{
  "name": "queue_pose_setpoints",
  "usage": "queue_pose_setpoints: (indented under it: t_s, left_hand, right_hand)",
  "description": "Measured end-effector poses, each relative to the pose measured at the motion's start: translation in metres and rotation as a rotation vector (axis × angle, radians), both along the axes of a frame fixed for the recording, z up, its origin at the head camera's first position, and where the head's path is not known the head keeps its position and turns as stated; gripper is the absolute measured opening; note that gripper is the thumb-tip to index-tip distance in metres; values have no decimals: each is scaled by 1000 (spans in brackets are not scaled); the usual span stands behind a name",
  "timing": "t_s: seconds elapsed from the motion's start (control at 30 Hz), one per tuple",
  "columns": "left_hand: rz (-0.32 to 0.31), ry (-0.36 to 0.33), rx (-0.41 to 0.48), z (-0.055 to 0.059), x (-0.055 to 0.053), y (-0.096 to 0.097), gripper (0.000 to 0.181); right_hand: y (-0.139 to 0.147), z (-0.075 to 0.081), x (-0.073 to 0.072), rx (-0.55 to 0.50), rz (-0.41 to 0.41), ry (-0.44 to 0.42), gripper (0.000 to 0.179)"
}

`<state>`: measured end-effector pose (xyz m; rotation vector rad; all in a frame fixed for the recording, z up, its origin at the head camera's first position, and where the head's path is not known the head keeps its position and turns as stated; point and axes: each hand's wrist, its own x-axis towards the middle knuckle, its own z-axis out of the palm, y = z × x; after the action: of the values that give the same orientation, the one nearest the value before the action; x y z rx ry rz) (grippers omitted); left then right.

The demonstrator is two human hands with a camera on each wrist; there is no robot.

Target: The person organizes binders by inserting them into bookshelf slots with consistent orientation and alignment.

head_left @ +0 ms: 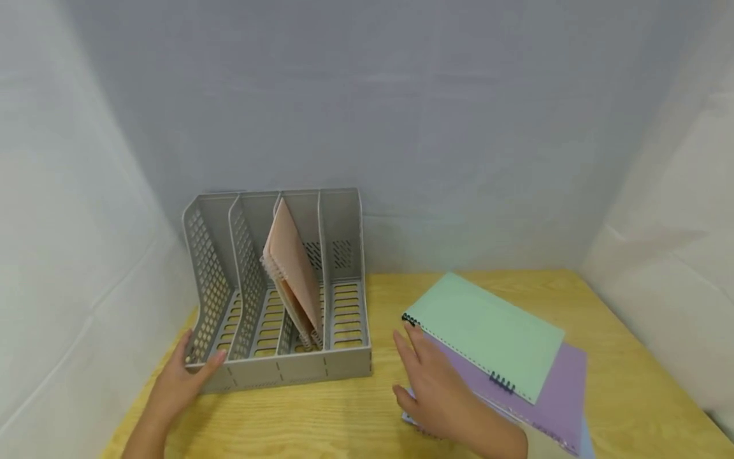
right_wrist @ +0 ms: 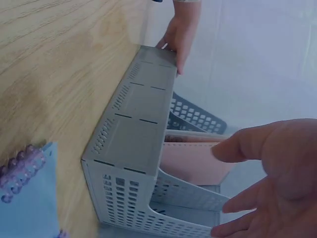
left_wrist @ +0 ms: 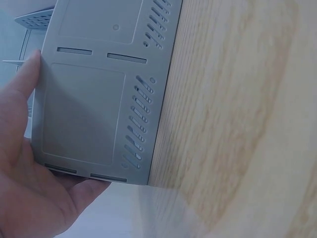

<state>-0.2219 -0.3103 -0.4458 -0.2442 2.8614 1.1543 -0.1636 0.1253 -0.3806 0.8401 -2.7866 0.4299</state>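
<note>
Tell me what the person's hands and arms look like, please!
The left hand and right hand are bare, with no gloves or rings to be seen. What looks like a pale sleeve starts further up the right arm.

There are two bare hands [head_left: 178, 386] [head_left: 438, 395], one grey plastic four-compartment rack [head_left: 301, 370], one mint-green spiral notebook [head_left: 487, 331], one purple notebook [head_left: 563, 395], and at least one pink notebook [head_left: 295, 268] and one light-blue notebook [right_wrist: 29, 198]
</note>
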Motion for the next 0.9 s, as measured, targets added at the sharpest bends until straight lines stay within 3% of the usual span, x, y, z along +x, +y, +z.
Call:
queue_pose_setpoints:
  t_s: [0.2,0.4,0.6,0.9]
  left_hand:
    - [5,2,12,1,0,1,103]
    - [14,10,10,1,3,1,103]
    - [22,4,7,-1,4,2,103]
    - [17,12,11,-1,2,1,103]
  right_hand:
    - [14,4,14,92,-15,101,75]
    - [24,4,16,78,-90,53,73]
    - [35,-4,1,107,-170,37,62]
    - [54,-38,-35,191,-263,-39,53]
